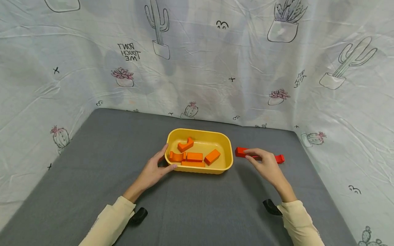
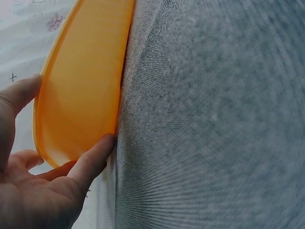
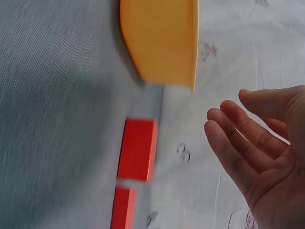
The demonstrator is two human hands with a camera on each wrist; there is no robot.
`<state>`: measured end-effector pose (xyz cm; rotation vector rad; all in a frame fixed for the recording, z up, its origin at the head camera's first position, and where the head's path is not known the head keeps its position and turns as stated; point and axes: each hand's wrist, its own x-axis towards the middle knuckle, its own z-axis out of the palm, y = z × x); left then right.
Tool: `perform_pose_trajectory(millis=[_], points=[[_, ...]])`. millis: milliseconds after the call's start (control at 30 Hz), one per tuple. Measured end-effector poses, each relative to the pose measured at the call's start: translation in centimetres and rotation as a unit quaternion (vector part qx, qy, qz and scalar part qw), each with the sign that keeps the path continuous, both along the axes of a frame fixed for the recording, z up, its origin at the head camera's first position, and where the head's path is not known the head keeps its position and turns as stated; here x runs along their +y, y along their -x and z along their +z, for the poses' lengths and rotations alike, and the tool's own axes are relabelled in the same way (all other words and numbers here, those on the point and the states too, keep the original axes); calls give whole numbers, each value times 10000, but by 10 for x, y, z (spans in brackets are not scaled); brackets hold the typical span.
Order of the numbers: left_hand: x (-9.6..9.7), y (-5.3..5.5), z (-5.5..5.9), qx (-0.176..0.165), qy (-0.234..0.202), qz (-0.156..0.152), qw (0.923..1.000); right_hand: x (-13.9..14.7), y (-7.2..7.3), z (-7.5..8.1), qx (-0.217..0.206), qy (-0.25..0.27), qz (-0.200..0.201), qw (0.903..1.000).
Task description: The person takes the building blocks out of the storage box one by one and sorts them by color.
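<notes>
A yellow plastic tub (image 1: 226, 143) stands on the grey cloth with several orange toy blocks (image 1: 194, 157) inside. My left hand (image 1: 155, 171) holds its left end, thumb on the near rim and fingers round the side. In the left wrist view the fingertips press the tub's wall (image 2: 81, 86). To the right of the tub lies a row of red blocks (image 1: 241, 152), partly hidden by my right hand (image 1: 266, 165). That hand hovers over the row holding nothing, its fingers relaxed and apart from the red block (image 3: 137, 150) in the right wrist view.
Grey cloth (image 1: 197, 205) covers the table. White sheets printed with cacti (image 1: 203, 68) hang behind and at both sides. One orange block with a curved cut-out (image 1: 186, 145) lies apart at the tub's back; another block (image 1: 212, 157) sits at an angle.
</notes>
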<state>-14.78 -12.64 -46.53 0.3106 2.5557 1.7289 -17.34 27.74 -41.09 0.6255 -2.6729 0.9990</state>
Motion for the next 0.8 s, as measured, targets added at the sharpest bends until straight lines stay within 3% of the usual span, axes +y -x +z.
perform_pose_trajectory(millis=[233, 433, 800], points=[[-1, 0, -1, -25, -44, -12, 10000, -28, 1, 1, -304, 185, 450, 9984], [-1, -1, -1, 45, -47, -7, 10000, -50, 6, -3, -315, 285, 808, 9958], [0, 0, 0, 18, -67, -39, 10000, -85, 17, -6, -567, -210, 1143, 9916]])
